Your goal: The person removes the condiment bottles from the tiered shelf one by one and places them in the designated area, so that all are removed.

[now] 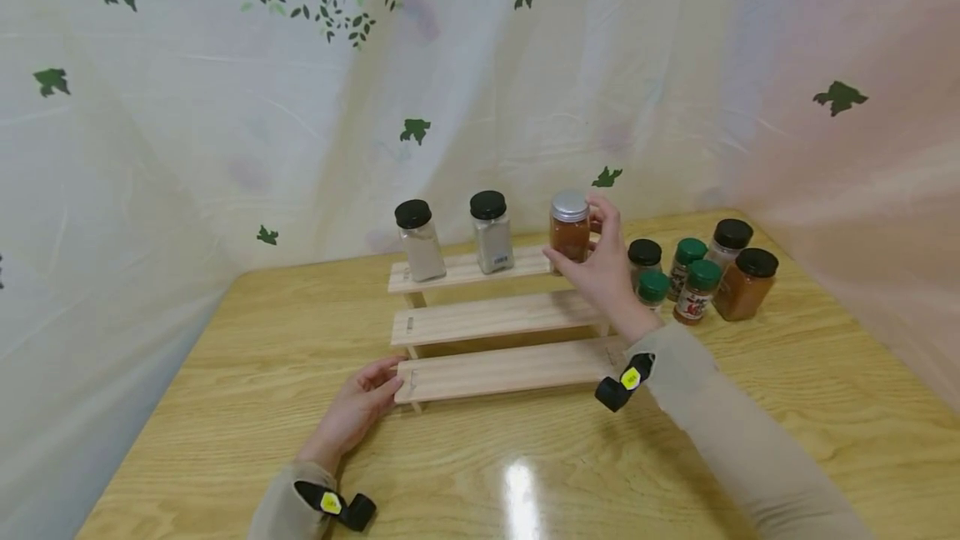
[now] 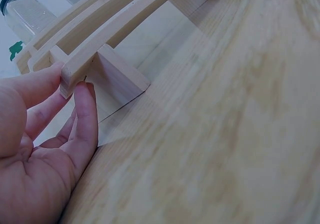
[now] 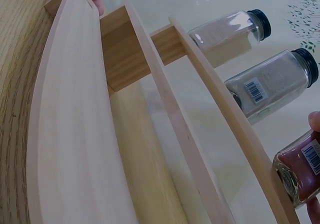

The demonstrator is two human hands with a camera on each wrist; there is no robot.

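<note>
A three-tier wooden rack stands on the table. My left hand grips the left end of its lowest shelf; in the left wrist view, the thumb lies above the board and fingers curl beneath. My right hand holds a glass spice jar with reddish-brown contents and a silver lid, thumb on one side and fingers on the other. This jar is upright at the right part of the top shelf; its base is right at the shelf edge in the right wrist view. Two black-lidded jars of pale powder stand left of it.
Right of the rack several spice jars cluster, among them a green-lidded one and a square black-lidded one with orange-brown contents. Behind the wooden table hangs a pale curtain with leaf prints.
</note>
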